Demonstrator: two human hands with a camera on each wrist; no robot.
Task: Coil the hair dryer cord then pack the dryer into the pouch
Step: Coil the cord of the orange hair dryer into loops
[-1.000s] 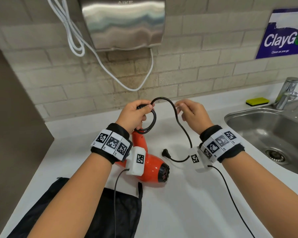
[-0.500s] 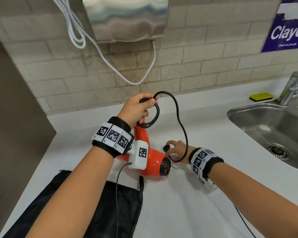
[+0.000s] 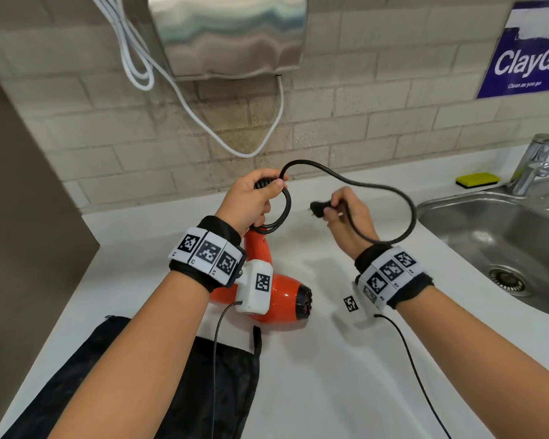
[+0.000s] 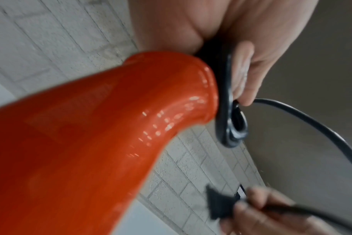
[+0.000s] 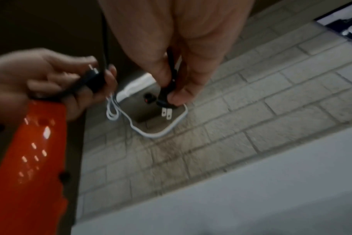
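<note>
1. Here my left hand (image 3: 251, 201) is raised over the white counter (image 3: 330, 359), fingers curled round the small coil of black cord (image 3: 377, 188) at the end of the orange hair dryer (image 3: 282, 299) handle; the dryer hangs below that wrist, nozzle pointing right.
2. My right hand (image 3: 346, 217) is up at the same height, just beside the left, pinching the plug (image 3: 319, 209) between thumb and fingertips, prongs pointing toward my left hand. The loose cord arcs from the coil up and over, round to the right, and crosses my right wrist.
3. The counter is bare between and in front of my hands; the steel sink (image 3: 504, 236) cuts into it on the right, and a brown panel (image 3: 19, 217) bounds it on the left.
4. The black pouch (image 3: 140, 391) lies flat at the near edge, below the dryer, under my left forearm.
5. A hand dryer (image 3: 229, 33) hangs on the brick wall above; a yellow sponge (image 3: 477, 179) sits by the tap (image 3: 533, 163).
</note>
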